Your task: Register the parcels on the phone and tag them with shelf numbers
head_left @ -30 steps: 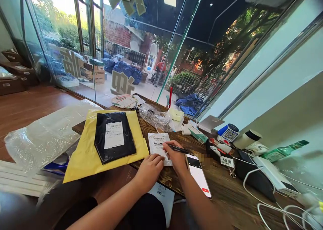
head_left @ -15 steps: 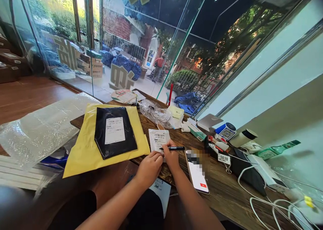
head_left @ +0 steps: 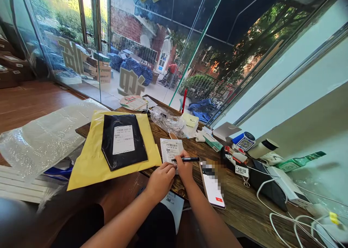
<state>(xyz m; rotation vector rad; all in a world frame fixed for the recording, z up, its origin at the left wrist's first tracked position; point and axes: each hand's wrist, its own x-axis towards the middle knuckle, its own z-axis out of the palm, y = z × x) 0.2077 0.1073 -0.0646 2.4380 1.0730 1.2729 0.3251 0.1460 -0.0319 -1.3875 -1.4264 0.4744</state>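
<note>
A black package [head_left: 124,142] lies on a yellow mailer [head_left: 87,161], contents hidden. To their right on the tabletop [head_left: 239,201], a labelled white packet [head_left: 170,149] runs lengthwise near to far. The right hand [head_left: 185,168] pinches a black pen [head_left: 191,159] in its fingers, tip pointing left over the packet; the left hand [head_left: 160,177] rests curled fingers at its near end, grip unclear.

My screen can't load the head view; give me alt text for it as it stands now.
A person's right hand holds a black pen to a small white labelled packet on a wooden table, with the left hand at its lower edge. To the left, a black package lies on a yellow envelope; to the right lies a phone.
</note>
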